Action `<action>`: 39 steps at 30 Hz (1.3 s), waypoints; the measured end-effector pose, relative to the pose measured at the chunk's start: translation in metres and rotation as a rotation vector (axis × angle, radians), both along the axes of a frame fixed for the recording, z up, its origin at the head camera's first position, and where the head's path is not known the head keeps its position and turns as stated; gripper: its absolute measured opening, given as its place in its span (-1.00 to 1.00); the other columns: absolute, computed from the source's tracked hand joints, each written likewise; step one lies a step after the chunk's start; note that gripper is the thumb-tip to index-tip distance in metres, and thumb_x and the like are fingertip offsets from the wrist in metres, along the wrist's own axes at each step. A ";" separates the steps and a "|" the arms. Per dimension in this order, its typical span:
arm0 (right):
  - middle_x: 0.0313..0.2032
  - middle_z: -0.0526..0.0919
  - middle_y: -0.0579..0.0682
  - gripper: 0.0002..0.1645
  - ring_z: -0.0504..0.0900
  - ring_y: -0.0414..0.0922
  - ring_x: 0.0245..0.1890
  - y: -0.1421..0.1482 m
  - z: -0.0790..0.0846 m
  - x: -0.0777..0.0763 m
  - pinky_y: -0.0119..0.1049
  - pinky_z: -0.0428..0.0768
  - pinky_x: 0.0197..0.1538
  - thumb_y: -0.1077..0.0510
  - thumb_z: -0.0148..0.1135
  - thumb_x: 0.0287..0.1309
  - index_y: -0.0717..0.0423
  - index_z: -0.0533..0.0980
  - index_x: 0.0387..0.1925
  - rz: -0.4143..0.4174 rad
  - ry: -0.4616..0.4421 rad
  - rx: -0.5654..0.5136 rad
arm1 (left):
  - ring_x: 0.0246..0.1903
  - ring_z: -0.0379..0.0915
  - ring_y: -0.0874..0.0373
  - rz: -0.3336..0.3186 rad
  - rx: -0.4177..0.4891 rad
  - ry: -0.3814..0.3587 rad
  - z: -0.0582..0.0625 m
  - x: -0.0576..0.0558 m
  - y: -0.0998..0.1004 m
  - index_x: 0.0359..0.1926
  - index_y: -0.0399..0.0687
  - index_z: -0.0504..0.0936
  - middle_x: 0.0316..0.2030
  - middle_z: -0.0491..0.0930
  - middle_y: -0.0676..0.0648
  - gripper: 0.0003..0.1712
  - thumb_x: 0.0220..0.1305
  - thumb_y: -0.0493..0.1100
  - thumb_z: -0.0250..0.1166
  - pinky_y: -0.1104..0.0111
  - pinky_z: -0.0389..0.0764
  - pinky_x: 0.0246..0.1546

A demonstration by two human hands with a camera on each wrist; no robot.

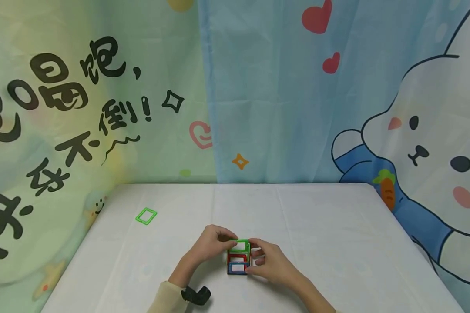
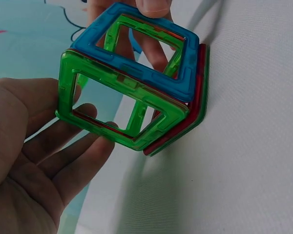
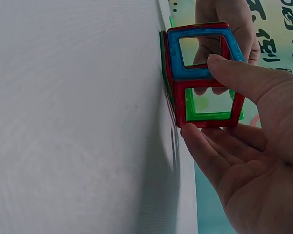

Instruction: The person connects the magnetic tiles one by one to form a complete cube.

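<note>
A small cube of see-through magnetic tiles point(image 1: 238, 263) stands on the white table, with blue, green and red square frames as its sides. In the left wrist view, a blue tile point(image 2: 132, 68) and a green tile point(image 2: 95, 69) meet along an edge. Flat red and green tiles point(image 2: 201, 92) lie under the cube. My left hand point(image 1: 211, 244) holds the cube's upper left, fingertips on the green frame. From the right, my right hand point(image 1: 275, 261) grips it, thumb on the blue frame and fingers along the red tile point(image 3: 205, 123).
A loose green square tile point(image 1: 146, 216) lies at the table's back left. The white tabletop point(image 1: 329, 226) ends at a printed curtain point(image 1: 266, 108) behind it. A black strap device point(image 1: 196, 295) sits on my left wrist.
</note>
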State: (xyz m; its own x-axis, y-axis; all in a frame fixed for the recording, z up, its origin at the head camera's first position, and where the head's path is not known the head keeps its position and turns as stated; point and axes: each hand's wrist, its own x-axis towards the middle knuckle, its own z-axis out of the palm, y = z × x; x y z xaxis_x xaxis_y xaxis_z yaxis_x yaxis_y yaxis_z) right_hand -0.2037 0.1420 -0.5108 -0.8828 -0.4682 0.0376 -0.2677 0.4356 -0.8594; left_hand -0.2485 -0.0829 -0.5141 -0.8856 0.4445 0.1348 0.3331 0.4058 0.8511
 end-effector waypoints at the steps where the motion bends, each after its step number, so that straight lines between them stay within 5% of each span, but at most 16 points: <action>1: 0.10 0.51 0.26 -0.19 0.62 0.03 -0.11 0.000 0.000 0.000 -0.32 0.62 -0.16 0.26 0.52 -0.06 0.32 0.35 0.23 -0.001 0.000 -0.005 | -0.35 0.58 0.30 -0.004 -0.004 -0.004 0.000 0.000 0.000 -0.27 -0.08 0.77 -0.34 0.69 0.11 -0.91 0.21 -0.20 0.38 0.41 0.59 -0.29; 14: 0.15 0.48 0.34 -0.16 0.65 0.09 -0.06 -0.001 -0.006 0.001 -0.37 0.62 -0.16 0.31 0.46 -0.01 0.40 0.27 0.28 0.031 0.028 -0.014 | -0.43 0.48 0.24 -0.061 -0.019 -0.090 -0.003 0.001 -0.001 -0.24 -0.03 0.71 -0.43 0.61 0.13 -0.90 0.28 -0.21 0.28 0.38 0.51 -0.40; 24: 0.17 0.46 0.36 -0.16 0.65 0.10 -0.05 -0.004 -0.006 0.003 -0.34 0.63 -0.16 0.32 0.45 0.01 0.40 0.26 0.29 0.027 0.000 -0.033 | -0.28 0.49 0.22 -0.087 -0.063 -0.132 -0.005 -0.001 -0.001 -0.16 0.03 0.66 -0.29 0.57 0.12 -0.83 0.38 -0.15 0.14 0.31 0.52 -0.24; 32: 0.14 0.45 0.43 -0.16 0.62 0.18 -0.02 -0.011 -0.005 0.004 -0.32 0.63 -0.15 0.34 0.47 -0.04 0.44 0.27 0.26 -0.006 -0.033 -0.064 | -0.03 0.47 0.18 -0.145 -0.066 -0.271 -0.006 0.000 -0.018 0.06 0.01 0.59 -0.07 0.58 0.10 -0.66 0.42 0.06 0.12 0.18 0.47 0.01; 36: 0.10 0.46 0.46 -0.16 0.63 0.18 -0.05 -0.014 -0.004 0.006 -0.34 0.63 -0.16 0.38 0.47 -0.07 0.49 0.27 0.24 -0.032 -0.060 -0.074 | -0.02 0.49 0.15 -0.170 -0.052 -0.336 0.001 0.006 -0.031 0.15 -0.18 0.53 -0.03 0.59 0.00 -0.62 0.39 -0.11 0.18 0.22 0.49 0.01; 39: 0.09 0.46 0.47 -0.18 0.62 0.19 -0.04 -0.015 -0.002 0.006 -0.34 0.62 -0.15 0.43 0.44 -0.06 0.52 0.26 0.23 -0.048 -0.077 -0.078 | -0.11 0.55 0.17 -0.162 -0.032 -0.302 -0.004 0.007 -0.031 0.11 -0.30 0.55 -0.10 0.64 -0.05 -0.64 0.32 -0.27 0.25 0.31 0.56 -0.10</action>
State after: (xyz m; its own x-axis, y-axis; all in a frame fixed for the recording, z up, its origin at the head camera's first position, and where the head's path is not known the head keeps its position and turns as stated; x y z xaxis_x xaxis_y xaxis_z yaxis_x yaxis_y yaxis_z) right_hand -0.1973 0.1273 -0.5129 -0.9058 -0.4236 0.0040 -0.1804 0.3771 -0.9085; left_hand -0.2416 -0.1139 -0.5179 -0.8011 0.5822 -0.1388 0.1303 0.3960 0.9090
